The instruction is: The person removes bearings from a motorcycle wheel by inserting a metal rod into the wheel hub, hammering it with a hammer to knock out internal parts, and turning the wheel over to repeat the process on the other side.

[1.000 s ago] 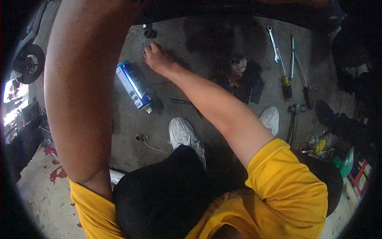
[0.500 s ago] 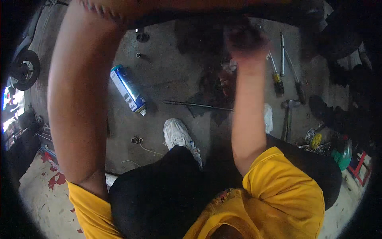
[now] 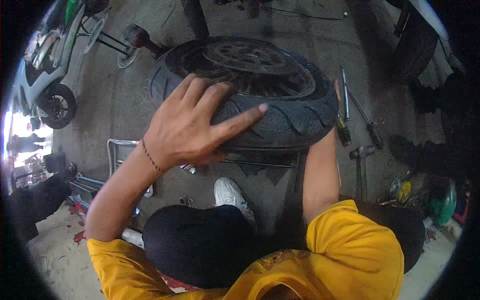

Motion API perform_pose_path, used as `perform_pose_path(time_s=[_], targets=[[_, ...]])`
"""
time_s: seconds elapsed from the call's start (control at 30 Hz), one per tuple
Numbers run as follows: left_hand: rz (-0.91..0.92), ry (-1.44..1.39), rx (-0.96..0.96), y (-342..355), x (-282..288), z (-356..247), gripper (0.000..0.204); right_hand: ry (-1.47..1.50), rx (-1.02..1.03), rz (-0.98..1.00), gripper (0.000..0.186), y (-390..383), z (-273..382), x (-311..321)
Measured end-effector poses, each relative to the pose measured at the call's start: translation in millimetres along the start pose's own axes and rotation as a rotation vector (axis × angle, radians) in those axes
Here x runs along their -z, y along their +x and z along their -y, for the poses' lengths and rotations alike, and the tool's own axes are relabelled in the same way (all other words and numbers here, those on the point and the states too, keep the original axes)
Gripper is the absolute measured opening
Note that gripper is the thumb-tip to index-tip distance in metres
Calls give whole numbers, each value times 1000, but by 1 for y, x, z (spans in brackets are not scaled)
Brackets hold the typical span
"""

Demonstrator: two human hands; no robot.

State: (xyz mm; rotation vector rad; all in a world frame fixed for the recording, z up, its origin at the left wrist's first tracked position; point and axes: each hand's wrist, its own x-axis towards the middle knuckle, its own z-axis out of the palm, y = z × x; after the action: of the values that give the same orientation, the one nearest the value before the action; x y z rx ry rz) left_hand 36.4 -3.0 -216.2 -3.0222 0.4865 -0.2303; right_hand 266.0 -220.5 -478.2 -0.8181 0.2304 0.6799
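A motorcycle wheel [image 3: 280, 122] with a black treaded tyre fills the middle of the view, its dark spoked side and brake disc [image 3: 245, 56] facing up and tilted. My left hand [image 3: 182, 122] grips its near left part: the fingers bend over the tyre's upper edge toward the rim, while the thumb stretches along the tread. My right forearm runs under the wheel's right side. Of my right hand [image 3: 337, 90] only a bit shows past the tyre's right edge; the rest is hidden. Below my left wrist, a spray can's nozzle [image 3: 188, 169] peeks out.
To the right on the floor lie a yellow-handled screwdriver [image 3: 343, 132], long metal tools [image 3: 345, 92] and a hammer [image 3: 362, 151]. A chrome tubular frame [image 3: 122, 142] stands left of the wheel. Motorcycles [image 3: 55, 100] are parked at far left. A green bottle [image 3: 443, 205] is at right.
My raised left arm has come down, and its hand is now on the wheel. The wheel has come into full view, covering my right hand and much of the spray can.
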Motion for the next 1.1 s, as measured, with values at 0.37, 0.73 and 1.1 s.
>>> perform_pose_path(time_s=[0.37, 0.73, 1.1], targets=[[212, -155, 58, 111, 129, -26, 106, -24, 15, -100, 69, -33, 48, -3], [-216, -877, 924, 10, 148, -22, 86, -254, 54, -64, 72, -82, 138, -31], [-288, -1645, 1152, -108, -23, 5, 74, -675, -275, 248, 59, -51, 140, -30]])
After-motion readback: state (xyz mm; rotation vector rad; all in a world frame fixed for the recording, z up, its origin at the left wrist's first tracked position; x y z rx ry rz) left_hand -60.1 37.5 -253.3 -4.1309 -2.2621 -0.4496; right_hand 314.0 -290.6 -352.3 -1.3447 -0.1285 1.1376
